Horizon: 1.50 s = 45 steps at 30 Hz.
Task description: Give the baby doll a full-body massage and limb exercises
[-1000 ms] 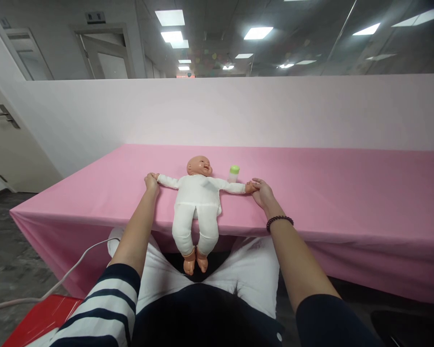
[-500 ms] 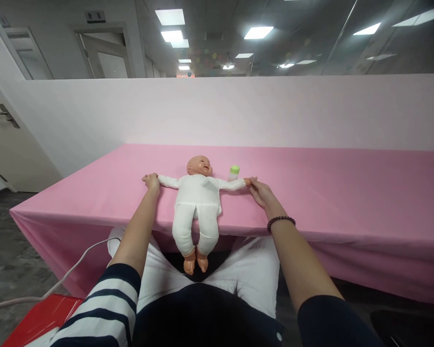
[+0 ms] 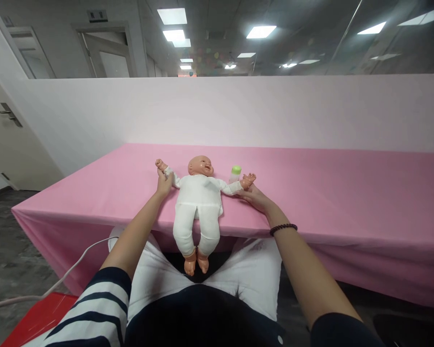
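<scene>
A baby doll (image 3: 198,193) in a white top and trousers lies on its back, its head turned to the right. Its legs hang past the front edge of the pink-covered table (image 3: 329,193). My left hand (image 3: 164,184) is closed around the doll's forearm on the left, and the doll's small hand sticks out above my fingers. On the other side my right hand (image 3: 255,196) holds the doll's other forearm near the wrist, with my fingers partly hidden beneath the sleeve. Just behind that forearm stands a small clear bottle with a green cap (image 3: 236,172).
A white wall (image 3: 256,111) with a window above it rises behind the table. At the lower left are a red seat (image 3: 39,318) and a pale cable (image 3: 74,267). A door (image 3: 10,140) stands at the far left.
Both my hands have moved from the doll's hands inward to its forearms. The doll's left-side arm is now bent upward, and its right-side hand shows with fingers spread.
</scene>
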Motion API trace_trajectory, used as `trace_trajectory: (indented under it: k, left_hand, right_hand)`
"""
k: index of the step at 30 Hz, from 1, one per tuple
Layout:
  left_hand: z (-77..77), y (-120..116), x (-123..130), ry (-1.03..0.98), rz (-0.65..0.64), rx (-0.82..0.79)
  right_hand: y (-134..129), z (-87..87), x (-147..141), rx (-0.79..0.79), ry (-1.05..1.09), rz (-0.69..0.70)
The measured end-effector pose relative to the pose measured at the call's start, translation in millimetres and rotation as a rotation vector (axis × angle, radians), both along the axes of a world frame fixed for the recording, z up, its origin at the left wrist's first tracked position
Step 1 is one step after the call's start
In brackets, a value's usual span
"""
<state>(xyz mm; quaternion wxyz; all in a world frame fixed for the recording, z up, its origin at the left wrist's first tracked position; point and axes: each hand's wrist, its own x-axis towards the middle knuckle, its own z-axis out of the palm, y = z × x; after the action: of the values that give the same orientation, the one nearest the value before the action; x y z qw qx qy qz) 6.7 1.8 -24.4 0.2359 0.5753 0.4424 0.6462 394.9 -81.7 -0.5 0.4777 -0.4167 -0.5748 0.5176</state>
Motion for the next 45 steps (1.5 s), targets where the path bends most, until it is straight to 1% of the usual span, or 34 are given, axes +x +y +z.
trace_trajectory:
  k: [4, 7, 10, 12, 14, 16, 17, 19, 21, 23, 26, 29, 33, 35, 41, 43, 45]
  left_hand:
    - [-0.3, 1.1, 1.8, 0.08, -0.064, 0.06]
    - [-1.7, 2.8, 2.4, 0.165, -0.085, 0.051]
    - [-2.7, 4.5, 3.9, 0.293, -0.031, 0.003]
    - [-1.4, 6.3, 6.8, 0.363, 0.023, -0.027]
    - [2.1, 8.4, 11.6, 0.395, 0.068, -0.04]
    - [7.2, 10.1, 17.6, 0.409, 0.094, -0.043]
    - [10.1, 10.6, 20.7, 0.409, 0.101, -0.047]
    - [15.5, 10.5, 26.2, 0.392, 0.115, -0.083]
    - [19.7, 9.5, 30.0, 0.366, 0.138, -0.151]
    - [21.9, 8.8, 31.7, 0.363, 0.161, -0.217]
    - [21.1, 9.9, 31.1, 0.396, 0.176, -0.262]
    - [17.1, 12.9, 28.8, 0.393, 0.158, -0.299]
    - [12.8, 16.5, 26.1, 0.382, 0.133, -0.322]
    - [12.4, 17.6, 25.4, 0.388, 0.138, -0.329]
    - [12.9, 17.7, 24.3, 0.371, 0.13, -0.364]
    - [11.4, 17.7, 23.3, 0.328, 0.121, -0.383]
    - [9.3, 18.4, 20.9, 0.26, 0.108, -0.408]
  right_hand:
    - [-4.0, 3.5, -3.3, 0.112, -0.124, -0.088]
    - [3.3, 4.9, -9.9, 0.166, -0.099, -0.151]
    - [17.9, 5.7, -24.6, 0.255, 0.007, -0.229]
    - [30.9, 6.9, -38.6, 0.341, 0.037, -0.273]
    - [45.5, 9.0, -54.1, 0.413, 0.016, -0.29]
    - [60.2, 11.1, -68.7, 0.433, -0.037, -0.304]
    - [66.9, 11.8, -75.0, 0.423, -0.074, -0.324]
    - [78.3, 11.7, -84.5, 0.398, -0.17, -0.405]
    - [86.3, 8.9, -89.7, 0.393, -0.268, -0.498]
    - [90.9, 4.1, -91.4, 0.393, -0.33, -0.559]
    - [92.2, -4.0, -90.8, 0.379, -0.357, -0.606]
    - [88.7, -8.3, -89.6, 0.343, -0.387, -0.644]
    - [83.2, -7.7, -88.8, 0.201, -0.488, -0.623]
    - [82.0, -7.0, -88.8, 0.151, -0.502, -0.604]
    - [81.0, -6.6, -91.1, 0.142, -0.484, -0.557]
    - [81.5, -5.3, -90.7, 0.093, -0.456, -0.548]
    - [82.2, -2.5, -88.0, 0.023, -0.367, -0.545]
